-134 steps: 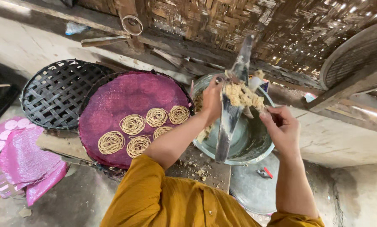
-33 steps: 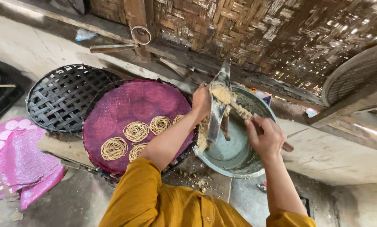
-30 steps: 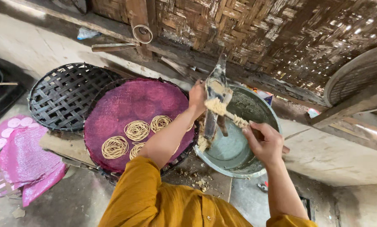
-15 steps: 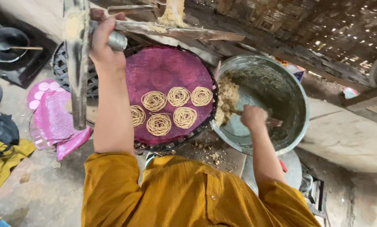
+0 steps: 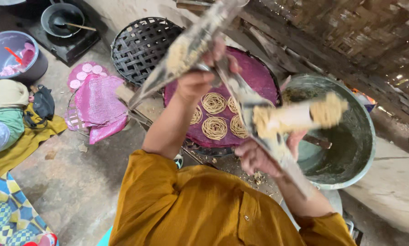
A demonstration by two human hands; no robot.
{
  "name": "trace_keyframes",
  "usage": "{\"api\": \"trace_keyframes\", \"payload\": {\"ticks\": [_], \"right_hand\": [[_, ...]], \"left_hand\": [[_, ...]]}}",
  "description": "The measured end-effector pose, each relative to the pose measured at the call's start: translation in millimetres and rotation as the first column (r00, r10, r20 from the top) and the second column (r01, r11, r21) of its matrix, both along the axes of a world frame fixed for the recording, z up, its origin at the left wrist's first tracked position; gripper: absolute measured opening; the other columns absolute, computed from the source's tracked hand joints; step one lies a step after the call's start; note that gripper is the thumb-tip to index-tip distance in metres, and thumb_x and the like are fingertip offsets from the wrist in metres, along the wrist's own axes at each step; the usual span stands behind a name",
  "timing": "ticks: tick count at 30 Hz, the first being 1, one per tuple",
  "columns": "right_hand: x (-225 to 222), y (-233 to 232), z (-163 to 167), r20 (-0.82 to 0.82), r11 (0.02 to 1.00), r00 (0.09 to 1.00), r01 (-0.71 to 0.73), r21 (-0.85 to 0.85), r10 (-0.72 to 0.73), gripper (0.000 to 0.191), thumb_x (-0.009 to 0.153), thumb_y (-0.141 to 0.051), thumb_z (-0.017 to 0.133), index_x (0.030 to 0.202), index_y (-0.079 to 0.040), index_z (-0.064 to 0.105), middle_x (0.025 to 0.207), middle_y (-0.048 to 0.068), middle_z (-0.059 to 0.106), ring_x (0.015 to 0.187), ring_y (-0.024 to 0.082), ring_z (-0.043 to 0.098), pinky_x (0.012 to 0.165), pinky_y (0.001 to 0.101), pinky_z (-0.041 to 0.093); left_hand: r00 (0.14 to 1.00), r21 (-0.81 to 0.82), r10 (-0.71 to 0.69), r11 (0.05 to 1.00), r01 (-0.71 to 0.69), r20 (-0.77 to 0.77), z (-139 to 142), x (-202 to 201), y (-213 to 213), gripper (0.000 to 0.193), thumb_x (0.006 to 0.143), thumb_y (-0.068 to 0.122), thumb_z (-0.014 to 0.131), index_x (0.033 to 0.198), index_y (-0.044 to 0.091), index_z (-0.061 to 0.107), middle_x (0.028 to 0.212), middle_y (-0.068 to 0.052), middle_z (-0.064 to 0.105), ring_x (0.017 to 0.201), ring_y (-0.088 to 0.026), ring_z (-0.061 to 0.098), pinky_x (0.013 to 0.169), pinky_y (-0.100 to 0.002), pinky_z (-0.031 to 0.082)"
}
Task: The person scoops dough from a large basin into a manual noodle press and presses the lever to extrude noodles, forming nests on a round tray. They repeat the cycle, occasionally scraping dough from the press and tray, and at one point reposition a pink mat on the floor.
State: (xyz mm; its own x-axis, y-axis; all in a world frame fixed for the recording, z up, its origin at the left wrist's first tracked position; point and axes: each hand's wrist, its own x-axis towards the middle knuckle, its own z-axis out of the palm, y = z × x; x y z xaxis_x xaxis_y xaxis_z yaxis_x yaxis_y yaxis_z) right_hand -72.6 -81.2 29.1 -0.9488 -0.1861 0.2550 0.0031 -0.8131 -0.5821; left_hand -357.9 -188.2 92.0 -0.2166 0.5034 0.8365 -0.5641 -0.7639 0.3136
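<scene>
progress judged partway: five coiled noodle spirals (image 5: 214, 128) already laid on round purple mesh mat (image 5: 263, 79), much of that mat bare, none yet on black woven round tray (image 5: 143, 43) behind it. long metal noodle press (image 5: 200, 43) smeared with pale dough held up over the mat by left hand (image 5: 196, 84), fingers (image 5: 220, 52) wrapped tight round its middle. second dough-caked metal piece (image 5: 270, 136) gripped from below by right hand (image 5: 259, 157), fingers curled about it, a lump of pale dough (image 5: 325, 109) sitting at the end of a pale plunger. large grey metal basin (image 5: 366, 150) just right of the mat, dough remnants on its inner wall, so more pressing probably left. spare pink mesh mats (image 5: 97, 102) stacked on the floor to the left, apparently unused.

hard to tell: how the two metal pieces joined, blurred by closeness to the camera. right palm mostly hidden behind the piece. basin floor partly covered by the dough lump. one spiral partly hidden behind the forearm. mat's far edge blocked by the press.
</scene>
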Motion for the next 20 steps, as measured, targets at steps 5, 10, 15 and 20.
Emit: {"api": "trace_keyframes", "payload": {"ticks": [5, 10, 15, 20], "right_hand": [[-9.6, -32.1, 30.5, -0.044, 0.993, 0.993, 0.113, 0.017, -0.112, 0.1, 0.088, -0.057, 0.069, 0.153, 0.009, 0.033, 0.138, 0.034, 0.055, 0.095, 0.029, 0.068, 0.076, 0.0352, 0.057], [-17.5, -31.8, 61.7, -0.114, 0.96, 0.963, 0.255, 0.118, -0.242, 0.092, 0.089, -0.039, 0.078, 0.153, 0.009, 0.032, 0.137, 0.034, 0.055, 0.077, 0.022, 0.069, 0.056, 0.0261, 0.057], [-51.0, -44.8, 87.9, 0.009, 0.845, 0.888, 0.433, 0.314, -0.459, 0.104, 0.089, -0.033, 0.083, 0.16, 0.018, 0.027, 0.12, 0.038, 0.056, 0.08, 0.029, 0.067, 0.051, 0.0276, 0.054], [-96.7, -71.4, 100.5, -0.522, 0.119, 0.649, 0.681, 0.722, -0.553, 0.103, 0.1, -0.04, 0.074, 0.17, -0.024, 0.0, 0.161, 0.033, 0.033, 0.116, 0.026, 0.058, 0.073, 0.0298, 0.061]], "left_hand": [[0.996, -0.253, 0.07, 0.964, -0.08, -0.049, -14.4, -9.0, -32.7, 0.07, 0.083, 0.001, 0.086, 0.145, 0.0, 0.054, 0.113, -0.018, 0.069, 0.1, -0.028, 0.066, 0.088, -0.049, 0.056], [0.944, -0.454, 0.107, 0.856, -0.247, -0.311, -30.7, -56.8, -121.3, 0.083, 0.083, 0.02, 0.089, 0.151, 0.01, 0.044, 0.138, -0.015, 0.06, 0.128, -0.027, 0.057, 0.113, -0.046, 0.041], [0.096, 0.083, 0.294, 0.542, -0.836, -0.951, -48.6, -69.8, -144.2, 0.055, 0.089, 0.028, 0.083, 0.14, 0.018, 0.067, 0.148, -0.005, 0.07, 0.142, -0.018, 0.062, 0.13, -0.053, 0.025], [0.092, -0.091, -0.011, 0.314, -0.945, -0.996, -47.9, -73.1, -144.2, 0.049, 0.087, 0.041, 0.074, 0.133, 0.026, 0.068, 0.136, 0.0, 0.071, 0.128, -0.012, 0.061, 0.116, -0.034, 0.046]]}}
